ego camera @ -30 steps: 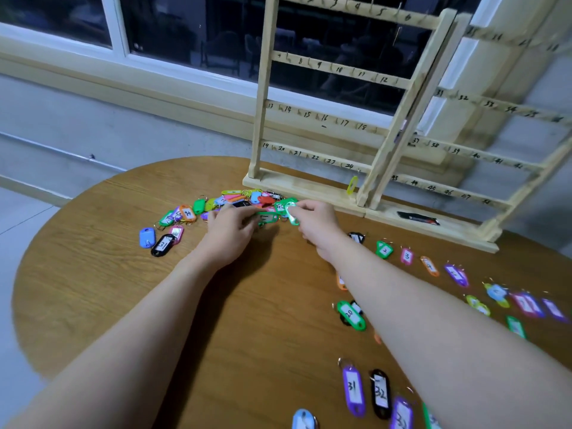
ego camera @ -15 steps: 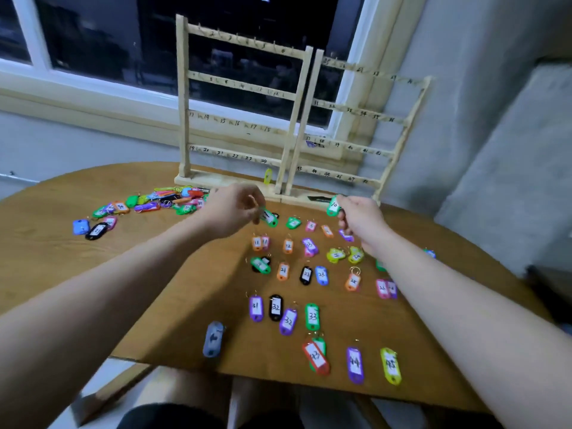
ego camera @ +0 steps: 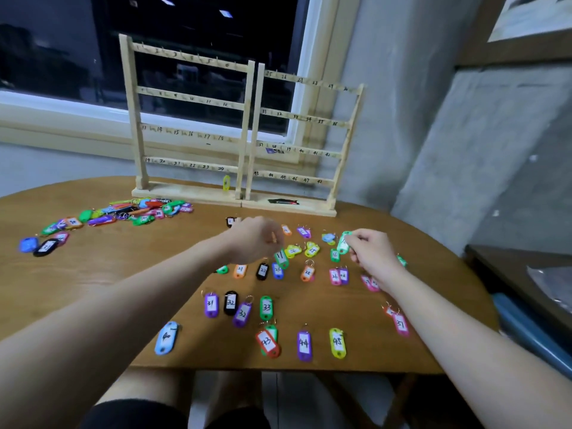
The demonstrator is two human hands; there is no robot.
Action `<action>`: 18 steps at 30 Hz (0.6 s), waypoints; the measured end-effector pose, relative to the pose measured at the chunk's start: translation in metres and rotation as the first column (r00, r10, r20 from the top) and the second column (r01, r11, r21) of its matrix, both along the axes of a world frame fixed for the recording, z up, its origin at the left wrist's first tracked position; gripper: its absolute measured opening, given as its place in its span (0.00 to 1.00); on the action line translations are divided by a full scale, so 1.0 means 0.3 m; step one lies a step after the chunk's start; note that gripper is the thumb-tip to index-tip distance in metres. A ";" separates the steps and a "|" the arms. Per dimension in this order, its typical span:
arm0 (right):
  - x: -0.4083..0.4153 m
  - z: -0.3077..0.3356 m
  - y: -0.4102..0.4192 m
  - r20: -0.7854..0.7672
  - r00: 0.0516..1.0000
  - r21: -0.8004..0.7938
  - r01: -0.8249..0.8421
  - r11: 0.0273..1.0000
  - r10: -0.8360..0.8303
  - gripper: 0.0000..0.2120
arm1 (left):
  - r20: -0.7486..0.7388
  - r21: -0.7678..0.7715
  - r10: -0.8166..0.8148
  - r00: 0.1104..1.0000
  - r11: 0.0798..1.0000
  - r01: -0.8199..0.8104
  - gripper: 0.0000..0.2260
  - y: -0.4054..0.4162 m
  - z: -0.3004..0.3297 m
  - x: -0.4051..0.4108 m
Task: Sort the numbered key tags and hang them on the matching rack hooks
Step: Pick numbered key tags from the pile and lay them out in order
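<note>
My left hand hovers over the middle of the wooden table and pinches a green tag that hangs below its fingers. My right hand pinches a second green tag just above the sorted rows. Sorted tags lie in rows in front of me, among them a purple 31 and a yellow 45. An unsorted pile of tags lies at the back left. The wooden rack with numbered hooks stands at the table's back; a yellow tag hangs under hook 24.
A black object lies on the rack's base at the right. A blue tag and a black tag lie apart at the far left. A dark window is behind the rack, a grey wall to the right, a blue-edged surface beside the table.
Both hands have left the pile by the rack and moved right over the sorted rows, each carrying a green tag. The view has swung right and pulled back.
</note>
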State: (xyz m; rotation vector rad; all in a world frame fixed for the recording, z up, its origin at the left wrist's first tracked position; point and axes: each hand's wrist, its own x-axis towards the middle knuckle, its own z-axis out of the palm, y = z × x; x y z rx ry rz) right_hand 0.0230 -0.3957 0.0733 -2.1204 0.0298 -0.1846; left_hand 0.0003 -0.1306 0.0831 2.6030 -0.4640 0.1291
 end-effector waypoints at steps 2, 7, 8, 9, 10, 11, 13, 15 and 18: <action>-0.003 -0.010 -0.009 -0.019 1.000 -0.027 0.001 1.000 -0.001 0.10 | -0.054 -0.028 -0.051 0.997 0.998 0.050 0.02 -0.029 -0.012 -0.001; -0.006 -0.023 -0.007 -0.045 0.998 -0.018 -0.045 0.999 0.044 0.08 | -0.095 0.008 -0.148 0.984 0.989 0.149 0.07 -0.099 -0.054 0.010; -0.001 -0.029 -0.007 -0.045 0.998 -0.027 -0.054 0.998 0.053 0.08 | -0.096 0.012 -0.153 0.983 0.988 0.155 0.07 -0.107 -0.061 0.018; 0.003 -0.033 -0.006 -0.045 0.997 -0.029 -0.064 0.998 0.062 0.07 | -0.098 0.009 -0.154 0.983 0.988 0.156 0.05 -0.113 -0.066 0.025; 0.009 -0.039 -0.007 -0.045 0.996 -0.025 -0.074 0.997 0.073 0.07 | -0.102 0.000 -0.147 0.984 0.989 0.148 0.04 -0.118 -0.073 0.035; 0.013 -0.045 -0.009 -0.045 0.996 -0.022 -0.085 0.996 0.084 0.06 | -0.102 -0.010 -0.138 0.985 0.990 0.137 0.03 -0.122 -0.079 0.045; 0.022 -0.054 -0.014 -0.043 0.993 -0.022 -0.110 0.994 0.109 0.04 | -0.099 -0.026 -0.116 0.988 0.993 0.114 0.06 -0.128 -0.094 0.067; 0.036 -0.063 -0.018 -0.033 0.990 -0.063 -0.139 0.988 0.137 0.03 | -0.089 -0.057 -0.106 0.990 0.993 0.101 0.07 -0.132 -0.111 0.096; 0.065 -0.073 -0.027 -0.033 0.986 -0.123 -0.166 0.978 0.163 0.01 | -0.073 -0.121 -0.095 0.993 0.989 0.086 0.05 -0.139 -0.129 0.141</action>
